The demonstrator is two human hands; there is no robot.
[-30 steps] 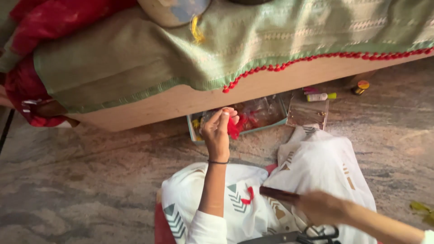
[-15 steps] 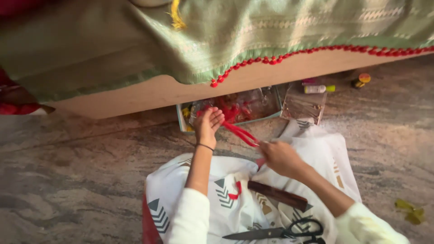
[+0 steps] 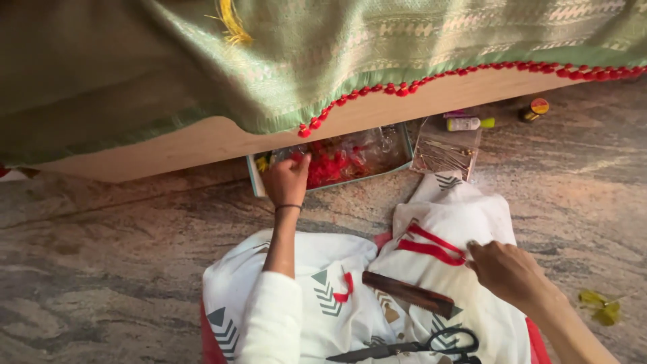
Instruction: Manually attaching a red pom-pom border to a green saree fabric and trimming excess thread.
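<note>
My left hand (image 3: 286, 179) reaches forward into a shallow tray (image 3: 256, 183) under the bed edge, its fingers on red trimmings in clear plastic (image 3: 333, 165). My right hand (image 3: 507, 271) rests on white patterned cloth (image 3: 431, 269) spread over my lap, its fingertips at the end of a red ribbon strip (image 3: 428, 245) lying on the cloth. A dark wooden comb (image 3: 408, 293) and black scissors (image 3: 411, 347) lie on the cloth near me. A small red ribbon piece (image 3: 345, 288) sits by my left forearm.
A green bedspread with a red pom-pom border (image 3: 404, 86) hangs over the wooden bed frame (image 3: 168, 145). A clear box of pins (image 3: 445, 152), a small tube (image 3: 468, 123) and a little round tin (image 3: 537, 108) lie on the stone floor. Yellow-green scraps (image 3: 600, 305) lie at right.
My left hand has gone back down into the tray. The red ribbon that was stretched between both hands now lies on the cloth under my right fingertips.
</note>
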